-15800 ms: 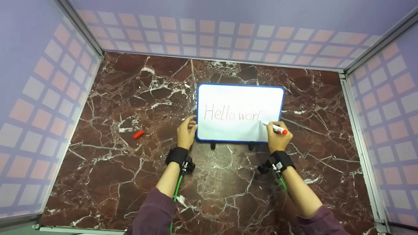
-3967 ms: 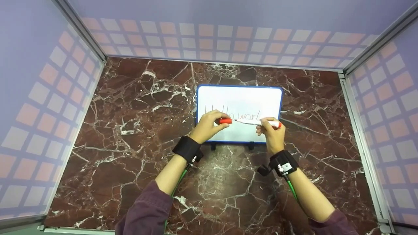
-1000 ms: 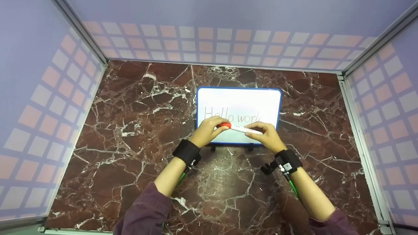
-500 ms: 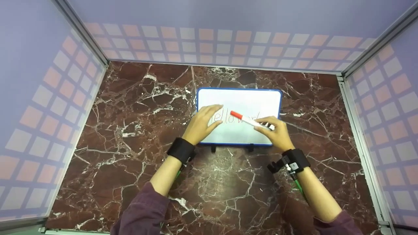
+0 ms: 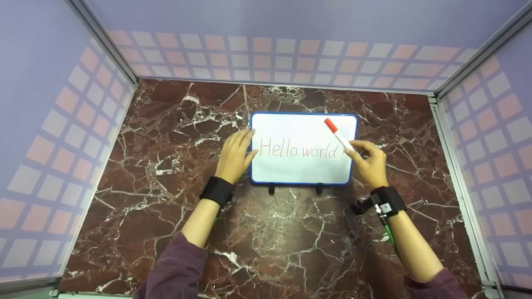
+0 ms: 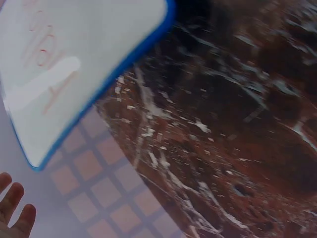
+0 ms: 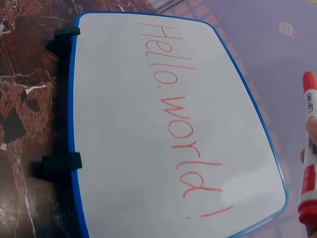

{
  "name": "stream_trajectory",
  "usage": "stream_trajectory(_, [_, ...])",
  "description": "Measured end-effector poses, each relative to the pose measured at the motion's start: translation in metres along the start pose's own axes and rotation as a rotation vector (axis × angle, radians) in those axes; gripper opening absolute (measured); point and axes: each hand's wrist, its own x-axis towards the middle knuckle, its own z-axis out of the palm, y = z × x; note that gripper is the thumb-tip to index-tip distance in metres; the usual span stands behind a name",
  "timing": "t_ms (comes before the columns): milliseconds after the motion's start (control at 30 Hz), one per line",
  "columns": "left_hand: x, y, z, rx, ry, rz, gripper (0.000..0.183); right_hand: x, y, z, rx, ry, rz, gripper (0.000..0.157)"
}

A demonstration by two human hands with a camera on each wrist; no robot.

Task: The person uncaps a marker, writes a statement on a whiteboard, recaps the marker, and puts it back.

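Note:
A whiteboard [image 5: 299, 172] with a blue frame stands in the middle of the table, tilted back. In the right wrist view its red handwriting [image 7: 181, 129] reads "Hello, world!". Pinched between thumb and fingers of my right hand [image 5: 370, 162], at the board's right edge, is a white marker [image 5: 341, 140]. Its red cap [image 5: 331, 126] is on and points up and left, in front of the board. My left hand [image 5: 235, 155] is by the board's left edge, holding nothing, fingers loosely extended. Whether its fingertips touch the frame I cannot tell. Several left fingers [image 6: 15, 203] show in the left wrist view.
Two black feet [image 7: 62, 161] support the board's lower edge. Dark red marble [image 5: 174, 224] covers the tabletop. Checkered lilac walls [image 5: 270, 58] enclose the back and both sides. Both wrists wear black camera straps [image 5: 216, 192] with green cables.
Earlier the cap lay on the table; my left hand brought it to the marker and let go. My hands have since moved apart, the right carrying the capped marker. The writing has grown past "worl".

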Motion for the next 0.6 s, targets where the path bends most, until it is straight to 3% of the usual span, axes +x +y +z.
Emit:
stream_trajectory(267, [-0.014, -0.026, 0.008, 0.081, 0.005, -0.062, 0.054, 0.001, 0.016, -0.008, 0.005, 0.136, 0.053, 0.023])
stream_trajectory(600, [-0.03, -0.049, 0.014, 0.151, -0.001, -0.148, 0.059, 0.001, 0.078, -0.016, -0.081, 0.33, 0.197, 0.027])
